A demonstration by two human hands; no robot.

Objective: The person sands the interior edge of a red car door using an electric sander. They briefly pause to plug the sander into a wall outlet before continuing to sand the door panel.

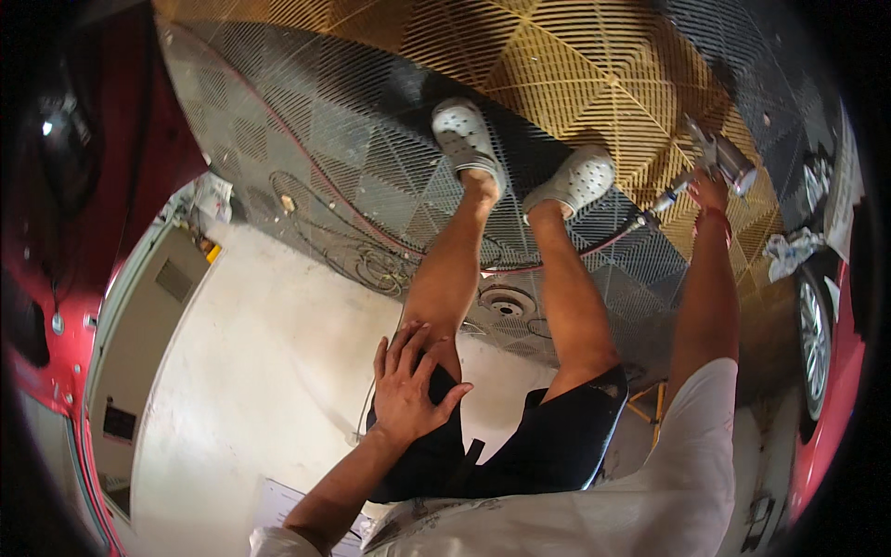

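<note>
My right hand (pixel 709 189) holds the spray gun (pixel 735 169), right of my right shoe (pixel 577 178), hose end slanting shoe-side. My left hand (pixel 408 390), fingers wide on my knee (pixel 447 351), is farther, left of that shoe.

Light is uneven: the pale wall (pixel 260 353) is brightest, the yellow floor tiles (pixel 575 84) look warm, and the grey tiles (pixel 353 158) appear duller. A small white glint shows on the dark, glossy part of the red vehicle (pixel 176 121). Detail around the spray gun (pixel 735 169) is slightly soft. Fisheye distortion bows straight edges outward, and the corners fall to black.
</note>
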